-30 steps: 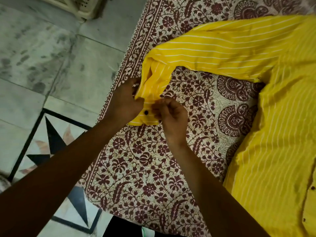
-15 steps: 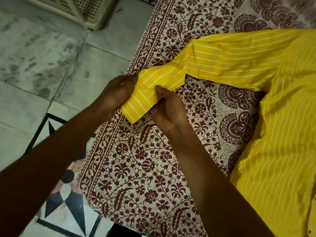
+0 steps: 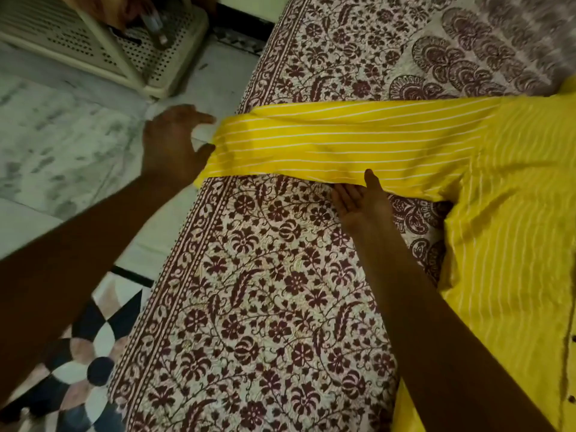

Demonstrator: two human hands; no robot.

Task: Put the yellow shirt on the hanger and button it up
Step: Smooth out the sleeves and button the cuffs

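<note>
Yellow striped cotton: shirt (image 3: 514, 244) spread on the maroon floral block-print bedspread (image 3: 265, 291) at the right of the frame, one sleeve (image 3: 327, 141) stretched flat toward the left, cuff end just past the bed's edge. Left hand (image 3: 174, 145) at that cuff, fingers spread wide apart, thumb and forefinger either side of the cuff end, seemingly touching rather than gripping. Right hand (image 3: 361, 198) palm up at the sleeve's lower edge, mid-frame, fingers straight and together, thumb tip laid on the fabric.

No hanger anywhere in view, so hanging judged not yet begun; smoothing-out only, by the look of it. Dark buttons (image 3: 572, 338) along the placket at the lower right edge; fastened or not, impossible to tell. Hanging and buttoning both left to do.

Cream perforated plastic rack (image 3: 149, 57) at upper left, on the marble floor (image 3: 62, 135). No brand, label or legible writing anywhere.
</note>
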